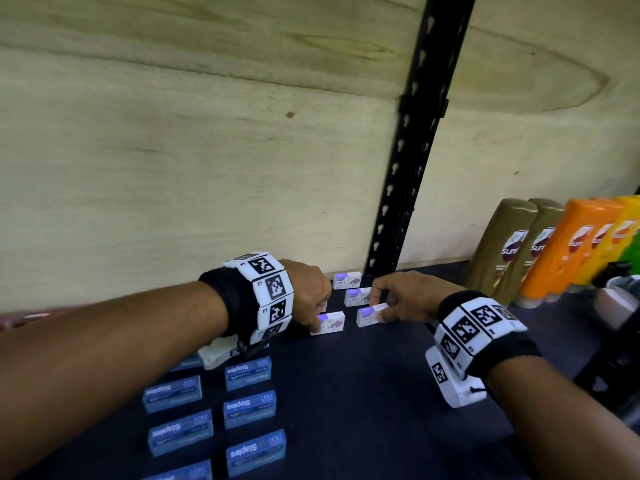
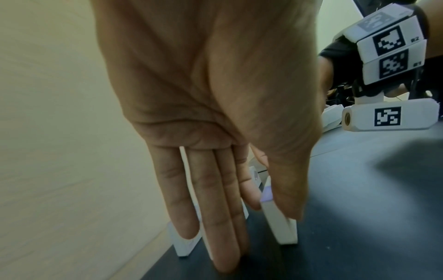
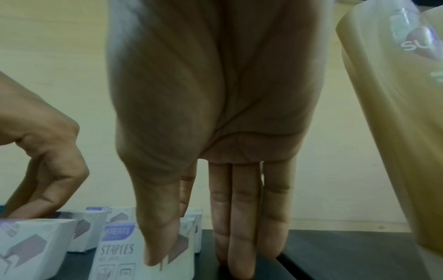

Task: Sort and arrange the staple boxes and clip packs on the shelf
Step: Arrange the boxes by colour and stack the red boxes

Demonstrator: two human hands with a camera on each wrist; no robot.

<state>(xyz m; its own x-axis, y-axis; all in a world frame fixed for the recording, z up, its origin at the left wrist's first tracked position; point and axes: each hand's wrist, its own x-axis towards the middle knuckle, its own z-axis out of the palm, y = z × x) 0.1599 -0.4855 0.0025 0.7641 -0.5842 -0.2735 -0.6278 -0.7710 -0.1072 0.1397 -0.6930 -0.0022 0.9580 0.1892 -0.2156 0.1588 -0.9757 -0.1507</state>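
Several white staple boxes stand near the back of the dark shelf (image 1: 363,393). My left hand (image 1: 317,323) pinches the front-left white box (image 1: 330,323) between thumb and forefinger; in the left wrist view the thumb lies on that box (image 2: 280,227). My right hand (image 1: 381,315) pinches the front-right white box (image 1: 369,315), marked STAPLES (image 3: 117,252), with its other fingers reaching down to the shelf. Two more white boxes (image 1: 347,280) (image 1: 356,296) stand behind. Blue staple boxes (image 1: 249,408) stand in two columns at front left.
Gold shampoo bottles (image 1: 498,251) and orange ones (image 1: 568,251) line the right side, close to my right hand. A black slotted upright (image 1: 408,168) rises behind the white boxes against the plywood back wall (image 1: 207,150). Bare dark shelf lies between the hands and the front edge.
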